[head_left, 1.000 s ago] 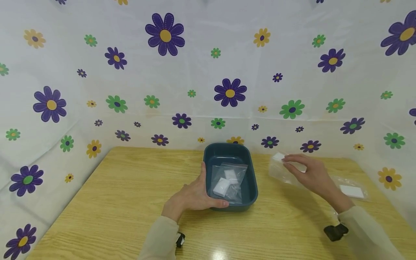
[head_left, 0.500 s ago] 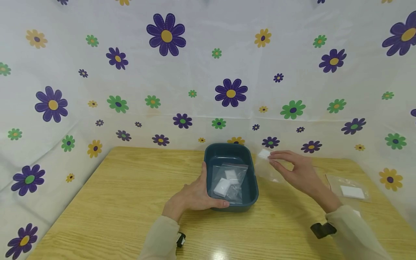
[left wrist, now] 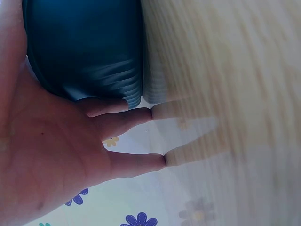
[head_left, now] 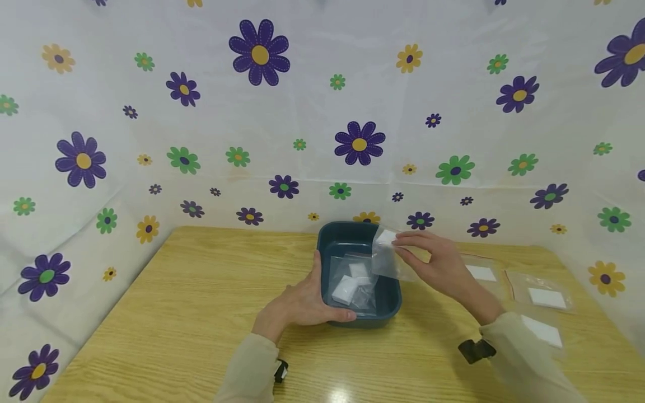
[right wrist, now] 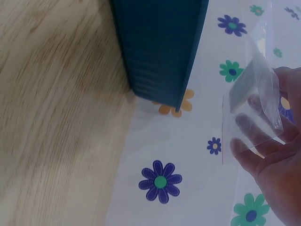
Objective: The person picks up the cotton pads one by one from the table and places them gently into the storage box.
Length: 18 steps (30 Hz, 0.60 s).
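A dark teal plastic bin [head_left: 388, 299] stands on the wooden table. My left hand [head_left: 301, 302] rests against its near left corner, thumb along the near side; in the left wrist view the fingers [left wrist: 134, 164] are straight and spread, tips down at the table. Over the bin's right rim, my right hand [head_left: 437, 263] pinches a clear zip bag [head_left: 390, 263] with a flat white piece inside. Clear bags with white pieces [head_left: 345, 290] lie in the bin. The right wrist view shows the held bag [right wrist: 247, 134] hanging in front of the fingers, apart from the bin's wall.
To the right on the table lie three more clear bags with white pieces: a far one [head_left: 481, 272], a right one [head_left: 547, 298] and a near one [head_left: 543, 331], partly behind the right sleeve. A flower-printed cloth [head_left: 282, 140] hangs behind the table [head_left: 201, 313].
My right hand has moved left with the pinched bag, from above the table to over the bin's right rim. The left hand and bin have stayed put.
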{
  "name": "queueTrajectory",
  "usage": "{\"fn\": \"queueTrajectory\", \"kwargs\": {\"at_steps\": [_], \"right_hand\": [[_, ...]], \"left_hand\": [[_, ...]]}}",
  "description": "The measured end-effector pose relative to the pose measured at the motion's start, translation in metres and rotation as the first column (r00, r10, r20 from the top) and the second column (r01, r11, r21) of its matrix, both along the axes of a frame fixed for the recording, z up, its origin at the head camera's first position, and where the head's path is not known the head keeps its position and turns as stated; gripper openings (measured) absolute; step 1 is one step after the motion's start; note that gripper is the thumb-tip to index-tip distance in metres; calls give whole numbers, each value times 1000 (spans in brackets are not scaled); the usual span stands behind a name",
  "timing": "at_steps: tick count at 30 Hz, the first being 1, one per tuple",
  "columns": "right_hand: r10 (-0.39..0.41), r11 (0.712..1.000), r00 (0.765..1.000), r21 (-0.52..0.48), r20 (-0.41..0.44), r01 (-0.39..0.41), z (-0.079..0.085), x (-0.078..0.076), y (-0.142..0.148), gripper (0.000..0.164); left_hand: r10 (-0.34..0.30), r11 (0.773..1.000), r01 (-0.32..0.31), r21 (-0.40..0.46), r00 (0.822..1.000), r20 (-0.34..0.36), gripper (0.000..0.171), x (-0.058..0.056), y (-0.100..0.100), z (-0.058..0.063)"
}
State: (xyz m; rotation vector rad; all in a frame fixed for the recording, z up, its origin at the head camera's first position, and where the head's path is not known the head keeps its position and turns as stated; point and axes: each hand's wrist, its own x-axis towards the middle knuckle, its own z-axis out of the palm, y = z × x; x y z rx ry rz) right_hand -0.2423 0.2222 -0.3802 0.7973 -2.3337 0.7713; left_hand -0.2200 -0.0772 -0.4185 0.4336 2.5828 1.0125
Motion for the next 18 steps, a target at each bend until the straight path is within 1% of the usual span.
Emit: {"fn": "queueTrajectory", "kwargs": {"at_steps": [5,8,12,18], "right_hand": [[55,998,998,22,-4,-55,-3,-2,-12,23],[100,995,995,26,-3,-100,-5,-3,-20,23],[138,990,990,41,0,-138,-8,-3,-29,23],[151,987,987,56,49,-153,-10,-2,-40,23]], "left_hand": [[-4,1000,4,-3,1000,8,148,0,0,0],[-5,1000,5,-8,1000,14,148,-1,-1,1],[-5,1000,6,-16,1000,21,148,-1,0,1],[-2,1000,3,-26,1000,24,148,0,0,2]]}}
